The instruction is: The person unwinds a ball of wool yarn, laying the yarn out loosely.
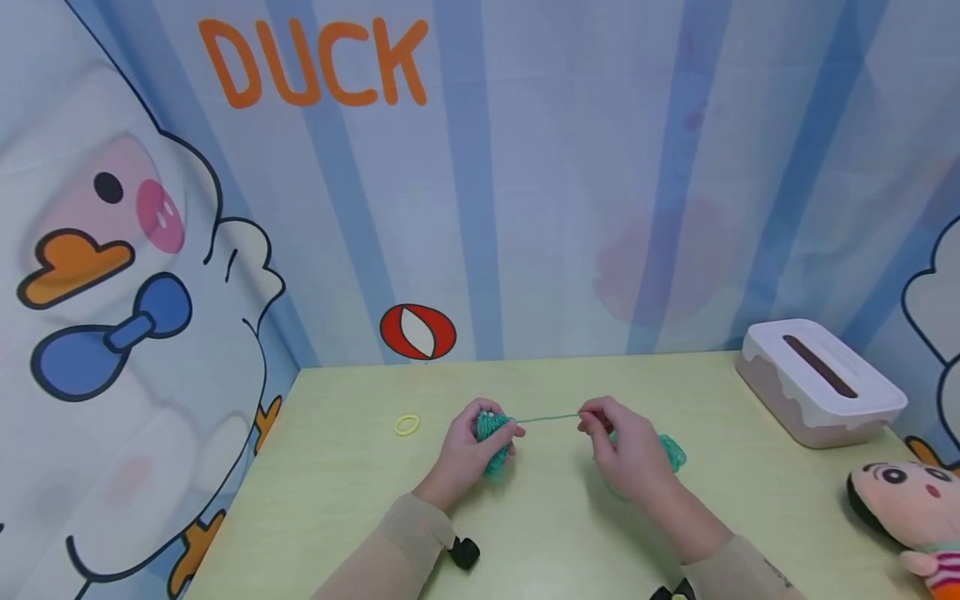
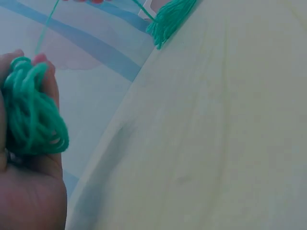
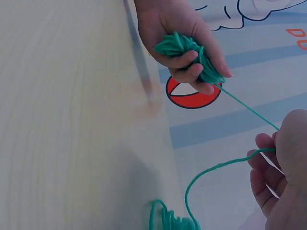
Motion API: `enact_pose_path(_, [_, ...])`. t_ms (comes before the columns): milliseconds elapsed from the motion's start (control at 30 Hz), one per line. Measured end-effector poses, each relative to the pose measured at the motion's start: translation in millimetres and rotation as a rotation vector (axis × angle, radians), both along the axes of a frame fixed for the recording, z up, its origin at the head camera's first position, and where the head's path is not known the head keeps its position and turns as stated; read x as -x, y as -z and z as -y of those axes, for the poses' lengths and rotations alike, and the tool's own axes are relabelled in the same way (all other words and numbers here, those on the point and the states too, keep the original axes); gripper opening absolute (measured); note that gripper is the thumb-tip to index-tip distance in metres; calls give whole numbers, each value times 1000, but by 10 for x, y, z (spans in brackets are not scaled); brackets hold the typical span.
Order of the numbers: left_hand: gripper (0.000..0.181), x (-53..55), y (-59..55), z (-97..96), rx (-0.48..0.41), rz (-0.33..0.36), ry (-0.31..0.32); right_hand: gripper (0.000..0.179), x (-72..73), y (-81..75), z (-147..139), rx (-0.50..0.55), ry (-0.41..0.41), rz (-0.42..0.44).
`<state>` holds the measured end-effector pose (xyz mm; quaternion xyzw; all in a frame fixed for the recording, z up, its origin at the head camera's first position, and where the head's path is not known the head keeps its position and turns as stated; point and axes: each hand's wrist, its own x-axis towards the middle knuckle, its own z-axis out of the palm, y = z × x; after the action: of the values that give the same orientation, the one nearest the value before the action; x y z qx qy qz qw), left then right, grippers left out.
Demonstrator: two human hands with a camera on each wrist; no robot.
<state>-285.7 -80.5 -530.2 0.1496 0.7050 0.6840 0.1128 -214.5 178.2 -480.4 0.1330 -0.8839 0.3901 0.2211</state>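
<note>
My left hand (image 1: 467, 454) grips a wound bundle of green yarn (image 1: 491, 433), its fingers curled round it. From the bundle a taut strand of yarn (image 1: 547, 417) runs across to my right hand (image 1: 628, 446), which pinches it between thumb and fingers. In the right wrist view the strand (image 3: 225, 164) continues past the right hand in a slack curve down to a second heap of green yarn (image 3: 177, 221). That heap (image 1: 672, 452) lies on the table, partly hidden behind the right hand in the head view.
A yellow ring (image 1: 407, 425) lies on the pale table (image 1: 330, 500) to the left of the hands. At the back right stands a tissue box (image 1: 817, 383) with a white lid. A doll (image 1: 907, 508) lies at the right edge. A printed curtain (image 1: 555, 208) hangs behind.
</note>
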Motion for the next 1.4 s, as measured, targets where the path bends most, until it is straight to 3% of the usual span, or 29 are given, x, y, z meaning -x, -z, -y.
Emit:
enact_pose_path(167, [47,10,24,4,67,-47,-97,7,-51,2,-162,-1,45,-74])
enact_pose_path(433, [37,25,32,-2,97,-97,-155,5,-122,46,-494,-19,156,-83])
enact_pose_path(700, [29,21,18,15,23,-97,-162,13,-190,54,-852,-69,278,78])
enact_pose_path(933, [33,31,28,16,5,-106,-182,20,-163,151,-1058,-186,281,246])
enact_pose_path(1200, [41,20,31,20,31,-112,-150,16,-107,258,-972,-265,276,268])
enact_pose_path(1300, [44,16,32,19,46,-110,-129,14,-104,217,-799,-228,290,219])
enact_pose_path(1400, [46,13,27,17,47,-107,-112,15,-97,153,-529,-173,256,114])
